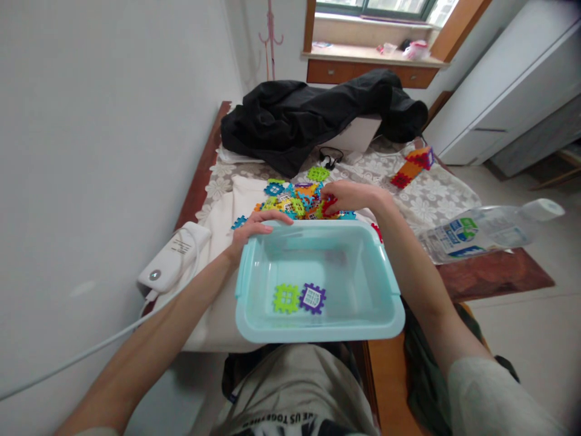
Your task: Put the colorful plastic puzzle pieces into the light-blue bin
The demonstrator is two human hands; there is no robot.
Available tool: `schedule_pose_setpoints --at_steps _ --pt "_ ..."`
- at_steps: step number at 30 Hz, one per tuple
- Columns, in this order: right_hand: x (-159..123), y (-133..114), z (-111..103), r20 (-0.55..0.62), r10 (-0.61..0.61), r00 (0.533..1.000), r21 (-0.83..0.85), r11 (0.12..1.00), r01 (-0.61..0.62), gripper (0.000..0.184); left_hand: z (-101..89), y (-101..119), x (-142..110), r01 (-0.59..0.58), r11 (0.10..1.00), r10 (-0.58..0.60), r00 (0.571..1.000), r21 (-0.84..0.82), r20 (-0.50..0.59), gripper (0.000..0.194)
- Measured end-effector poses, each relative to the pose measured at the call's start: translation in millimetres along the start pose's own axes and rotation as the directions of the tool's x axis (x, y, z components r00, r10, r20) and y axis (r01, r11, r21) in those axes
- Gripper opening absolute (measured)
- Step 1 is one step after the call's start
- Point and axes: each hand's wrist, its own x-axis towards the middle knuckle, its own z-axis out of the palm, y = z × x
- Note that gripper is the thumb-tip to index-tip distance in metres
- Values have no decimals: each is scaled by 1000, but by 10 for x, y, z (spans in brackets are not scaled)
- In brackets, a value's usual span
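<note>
Tub runs lengthwise left-to-right, perhaps tilted bodyward.

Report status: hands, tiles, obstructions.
Left hand at turquoise bin, far-left corner. Right hand at red interlocking tile in tile pile. Green tile, purple tile inside bin. Nothing visibly blocking hands.

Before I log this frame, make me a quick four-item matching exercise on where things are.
Things:
1. left hand
2. purple piece
3. clear bottle
4. right hand

Places:
A. inside the tub, beside a green piece
B. at the pile of coloured pieces
C. at the tub's far left corner
D. well to the right of the tub

Pairs: 1-C, 2-A, 3-D, 4-B
</note>
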Motion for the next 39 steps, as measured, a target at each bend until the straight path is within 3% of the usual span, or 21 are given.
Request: schedule_pose_setpoints --at_steps 5,8,10,13,15,23,27,29,31,34,37,39 --pt "-110 -61 -153 -174 -20 985 79 996 34 15 5 2 -9 3 1000 -3 1000 -6 7 36" --pt "-243 -162 -230 -370 -79 926 276 942 191 23 8 7 -10 -3 1000 3 1000 -5 -2 35" --pt "-366 -285 -281 -434 -159 887 411 841 352 32 4 7 -12 -3 1000 3 1000 -5 -18 35" --pt "-542 -484 -355 -355 -354 865 535 682 499 38 -8 1 -16 19 1000 -19 999 -1 -35 37" --pt "-603 -575 -388 -259 -447 856 555 657 511 35 -17 -4 -13 32 999 -32 999 3 -40 38" --pt "-491 -638 -348 -96 -484 870 505 730 461 28 0 3 17 -1 1000 1 1000 -16 -4 36" --pt "-479 -636 -343 -106 -552 827 502 688 524 39 27 10 -8 -2 999 2 1000 -36 -13 37" --pt "-429 -567 -328 -169 -546 820 491 675 551 45 30 8 -18 17 999 -17 1000 -48 -13 37" --pt "-316 -436 -264 -281 -456 844 458 710 536 49 24 4 -19 36 998 -37 999 -56 -10 37" --pt "-64 -182 -53 -379 -271 885 337 850 405 56 9 5 -11 36 998 -36 999 -55 0 35" --pt "162 7 197 -259 -159 953 193 958 213 86 -2 16 0 25 999 -25 1000 -40 14 33" --pt "249 54 299 -167 -129 977 108 983 148 87 -6 20 4 21 999 -20 1000 -32 19 32"
